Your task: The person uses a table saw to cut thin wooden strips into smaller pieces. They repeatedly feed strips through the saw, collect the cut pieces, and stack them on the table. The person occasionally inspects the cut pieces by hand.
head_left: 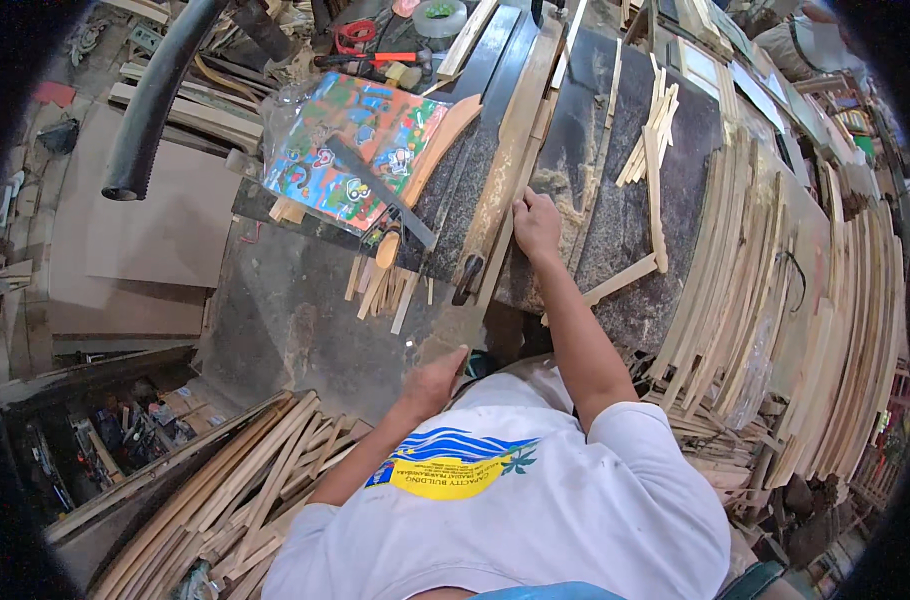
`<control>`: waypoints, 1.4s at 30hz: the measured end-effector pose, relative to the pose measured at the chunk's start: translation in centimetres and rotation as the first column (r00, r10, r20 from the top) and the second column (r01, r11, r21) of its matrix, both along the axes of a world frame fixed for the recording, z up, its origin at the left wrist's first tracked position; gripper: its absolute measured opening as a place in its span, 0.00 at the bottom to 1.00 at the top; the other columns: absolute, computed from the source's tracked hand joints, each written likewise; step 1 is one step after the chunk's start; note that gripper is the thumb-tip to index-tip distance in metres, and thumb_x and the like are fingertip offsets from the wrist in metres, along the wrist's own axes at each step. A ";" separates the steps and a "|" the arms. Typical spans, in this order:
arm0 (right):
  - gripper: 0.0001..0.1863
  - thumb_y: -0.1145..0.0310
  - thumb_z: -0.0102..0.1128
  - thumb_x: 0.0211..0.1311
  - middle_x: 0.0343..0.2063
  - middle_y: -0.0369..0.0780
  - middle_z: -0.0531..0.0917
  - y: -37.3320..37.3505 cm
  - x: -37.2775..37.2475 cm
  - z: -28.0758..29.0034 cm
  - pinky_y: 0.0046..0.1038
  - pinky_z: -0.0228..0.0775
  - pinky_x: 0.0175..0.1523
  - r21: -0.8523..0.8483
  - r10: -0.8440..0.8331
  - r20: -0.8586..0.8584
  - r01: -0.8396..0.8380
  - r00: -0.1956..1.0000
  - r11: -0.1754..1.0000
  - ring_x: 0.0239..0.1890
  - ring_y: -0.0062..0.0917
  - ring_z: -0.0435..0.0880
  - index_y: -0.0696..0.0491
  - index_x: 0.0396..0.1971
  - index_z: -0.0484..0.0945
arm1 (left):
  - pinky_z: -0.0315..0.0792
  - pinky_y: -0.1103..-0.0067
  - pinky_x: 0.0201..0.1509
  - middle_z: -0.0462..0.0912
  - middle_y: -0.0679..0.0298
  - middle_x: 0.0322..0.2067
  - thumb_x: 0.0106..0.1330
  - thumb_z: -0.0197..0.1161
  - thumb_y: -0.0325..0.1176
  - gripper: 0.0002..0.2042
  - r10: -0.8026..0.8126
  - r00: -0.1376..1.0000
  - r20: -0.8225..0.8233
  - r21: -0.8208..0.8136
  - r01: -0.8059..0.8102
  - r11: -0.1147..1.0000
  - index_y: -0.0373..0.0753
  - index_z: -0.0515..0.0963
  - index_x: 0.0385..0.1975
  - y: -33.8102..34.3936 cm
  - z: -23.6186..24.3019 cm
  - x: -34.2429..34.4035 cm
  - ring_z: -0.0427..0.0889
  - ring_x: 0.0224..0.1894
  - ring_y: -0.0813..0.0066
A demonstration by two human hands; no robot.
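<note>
My right hand [535, 220] has its fingers curled on a long narrow wooden strip [505, 245], which lies along a wider wooden board [525, 90] on the dark worktop [675, 220]. My left hand [433, 378] is lower, near the front of the worktop, smeared by motion with its fingers unclear. A dark clamp or handle [468, 275] sits at the board's near end. To the left lie a hand saw [370, 180] over a colourful printed sheet [330, 130], a curved wooden piece [440, 150] and loose short sticks [370, 290].
Stacks of long slats stand right [835, 330] and lower left [225, 490]. Short sticks [650, 130] lie on the worktop. A dark tube [160, 100] juts at upper left, above flat panels [145, 270]. A tool box [115, 450] is lower left. Another person [800, 45] is at the upper right.
</note>
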State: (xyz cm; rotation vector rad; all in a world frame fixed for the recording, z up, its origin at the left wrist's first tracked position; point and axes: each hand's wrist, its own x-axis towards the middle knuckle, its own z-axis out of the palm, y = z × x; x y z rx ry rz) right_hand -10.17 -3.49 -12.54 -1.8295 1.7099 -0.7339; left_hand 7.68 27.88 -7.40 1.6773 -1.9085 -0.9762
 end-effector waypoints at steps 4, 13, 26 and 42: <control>0.13 0.64 0.62 0.69 0.42 0.52 0.82 -1.3 0.5 1.0 0.51 0.73 0.53 0.044 -0.060 -0.015 0.061 0.998 0.997 0.50 0.51 0.81 0.56 0.46 0.82 | 0.68 0.61 0.61 0.80 0.58 0.60 0.66 0.62 0.29 0.19 -0.022 0.932 0.361 -0.178 0.092 0.980 0.43 0.80 0.58 -2.3 1.4 -0.5 0.76 0.65 0.55; 0.13 0.60 0.62 0.69 0.37 0.52 0.88 -5.7 0.4 0.3 0.47 0.76 0.51 -0.116 -0.175 0.073 0.182 0.982 0.976 0.45 0.51 0.86 0.55 0.39 0.88 | 0.46 0.50 0.76 0.67 0.64 0.73 0.66 0.63 0.35 0.15 0.063 0.761 0.646 -0.384 0.253 0.888 0.45 0.84 0.52 -7.0 1.6 -2.1 0.58 0.78 0.57; 0.17 0.57 0.59 0.71 0.42 0.50 0.89 -3.3 0.7 0.8 0.46 0.76 0.57 0.014 -0.196 0.016 0.195 0.981 0.981 0.48 0.49 0.86 0.53 0.44 0.88 | 0.39 0.45 0.79 0.65 0.64 0.74 0.68 0.62 0.33 0.13 0.056 0.741 0.669 -0.414 0.310 0.856 0.42 0.84 0.50 -11.8 1.4 -2.8 0.53 0.81 0.56; 0.16 0.57 0.59 0.70 0.41 0.50 0.89 -0.3 0.4 -0.5 0.48 0.76 0.54 -0.006 -0.123 0.071 0.124 0.990 0.992 0.46 0.49 0.86 0.53 0.40 0.89 | 0.44 0.40 0.77 0.68 0.63 0.72 0.66 0.62 0.33 0.14 0.101 0.720 0.687 -0.387 0.245 0.889 0.43 0.85 0.50 -19.2 0.5 -4.7 0.56 0.80 0.56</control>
